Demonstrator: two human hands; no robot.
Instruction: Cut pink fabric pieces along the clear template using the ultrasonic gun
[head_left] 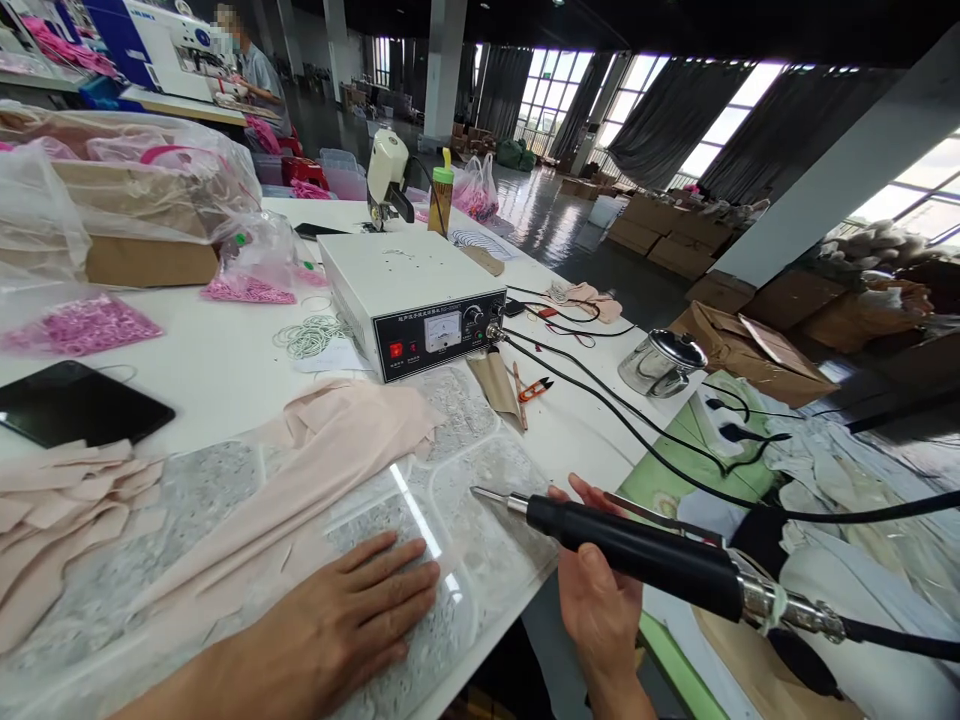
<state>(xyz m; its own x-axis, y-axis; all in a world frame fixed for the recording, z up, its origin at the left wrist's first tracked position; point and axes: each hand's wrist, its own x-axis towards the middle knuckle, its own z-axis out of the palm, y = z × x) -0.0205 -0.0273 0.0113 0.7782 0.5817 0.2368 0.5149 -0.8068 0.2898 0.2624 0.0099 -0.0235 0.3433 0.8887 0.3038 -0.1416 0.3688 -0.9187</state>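
Observation:
My right hand (pixel 600 600) is wrapped round the black handle of an ultrasonic cutter (pixel 637 555). The cutter's metal tip points left, just over the right part of a grey marble-patterned sheet (pixel 480 480). A thin metal piece (pixel 667 520), perhaps tweezers, lies along the cutter's far side; I cannot tell whether it is also held. Flat on the glossy sheet rests my left hand (pixel 352 610), fingers stretched out. Beyond it a long beige fabric piece (pixel 322 470) lies across the sheet. More beige strips (pixel 60 520) are heaped at the left.
A white control box (pixel 435 320) stands behind the sheet, its black cables (pixel 622 410) running right. Nearby are orange thread snips (pixel 534 390), a steel mug (pixel 664 362), a black tablet (pixel 82 405) and bags of pink pieces (pixel 82 320). Another person (pixel 259 80) sits at a sewing machine behind.

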